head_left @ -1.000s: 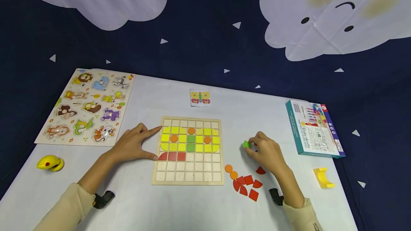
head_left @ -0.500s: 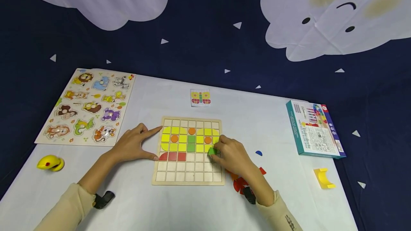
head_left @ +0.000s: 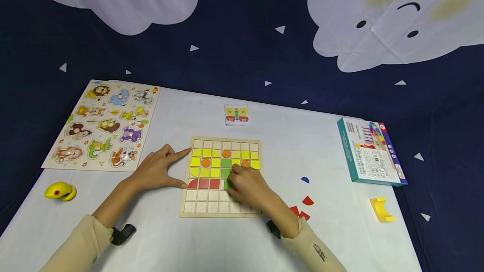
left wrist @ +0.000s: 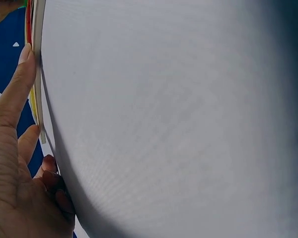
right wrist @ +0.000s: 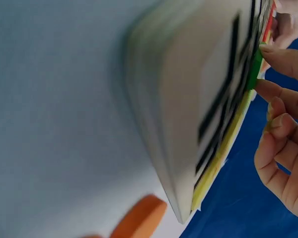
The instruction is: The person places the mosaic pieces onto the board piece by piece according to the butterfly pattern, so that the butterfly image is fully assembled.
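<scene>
A wooden grid board [head_left: 206,207] lies mid-table with yellow, orange, green and red flat tiles in its upper cells. My left hand [head_left: 156,171] steadies its left edge, thumb and index finger spread straight against the frame; the left wrist view has both fingertips at the board's rim. My right hand [head_left: 250,186] pinches a green square tile [right wrist: 256,68] between thumb and index finger, right at the cell under the green column [head_left: 225,168]. Left of that cell runs a row of red tiles [head_left: 203,184]. The right hand hides several cells of the board's right half.
A butterfly picture card [head_left: 236,115] lies beyond the board. Red tiles [head_left: 308,200] and a blue half-round tile [head_left: 305,179] lie to the right. An animal puzzle board [head_left: 102,129] is at the left, a box [head_left: 372,152] and yellow arch [head_left: 382,210] at the right.
My right hand has carried the green tile leftward from the loose tiles to the board's middle column. The left hand has stayed at the board's left edge.
</scene>
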A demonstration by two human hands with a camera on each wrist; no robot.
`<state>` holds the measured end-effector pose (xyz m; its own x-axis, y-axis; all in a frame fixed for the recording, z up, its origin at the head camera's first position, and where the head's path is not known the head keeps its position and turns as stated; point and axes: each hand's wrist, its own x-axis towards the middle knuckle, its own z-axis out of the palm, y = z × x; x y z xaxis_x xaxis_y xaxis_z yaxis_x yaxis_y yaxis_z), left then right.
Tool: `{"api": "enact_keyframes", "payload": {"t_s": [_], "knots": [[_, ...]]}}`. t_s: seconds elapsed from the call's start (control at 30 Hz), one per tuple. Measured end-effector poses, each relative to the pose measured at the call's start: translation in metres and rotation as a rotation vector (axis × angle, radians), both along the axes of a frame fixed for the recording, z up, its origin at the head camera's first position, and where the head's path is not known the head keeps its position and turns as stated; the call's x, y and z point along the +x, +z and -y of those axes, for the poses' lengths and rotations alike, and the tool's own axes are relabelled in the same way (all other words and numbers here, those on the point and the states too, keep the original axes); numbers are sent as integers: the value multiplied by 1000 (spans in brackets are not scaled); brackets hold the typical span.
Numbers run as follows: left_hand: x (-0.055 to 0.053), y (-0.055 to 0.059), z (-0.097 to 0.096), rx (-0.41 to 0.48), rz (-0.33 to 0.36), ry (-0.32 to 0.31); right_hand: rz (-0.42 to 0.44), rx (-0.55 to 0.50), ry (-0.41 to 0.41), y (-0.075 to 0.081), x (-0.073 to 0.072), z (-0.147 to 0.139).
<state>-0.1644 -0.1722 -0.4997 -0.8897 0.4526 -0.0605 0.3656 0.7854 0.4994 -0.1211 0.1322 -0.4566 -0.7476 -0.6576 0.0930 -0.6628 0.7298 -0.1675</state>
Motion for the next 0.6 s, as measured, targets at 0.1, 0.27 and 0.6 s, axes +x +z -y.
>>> {"api": "enact_keyframes", "payload": {"t_s": [0.1,0.27,0.6], "knots": [[0,1,1,2,-1,0,4,15,0,-2,0,5],[0,4,-1,0,7,2,38,11,-9,-3,0,7],[1,3,-1,-1,11,-3,4,53,-42,-1,4,11]]}}
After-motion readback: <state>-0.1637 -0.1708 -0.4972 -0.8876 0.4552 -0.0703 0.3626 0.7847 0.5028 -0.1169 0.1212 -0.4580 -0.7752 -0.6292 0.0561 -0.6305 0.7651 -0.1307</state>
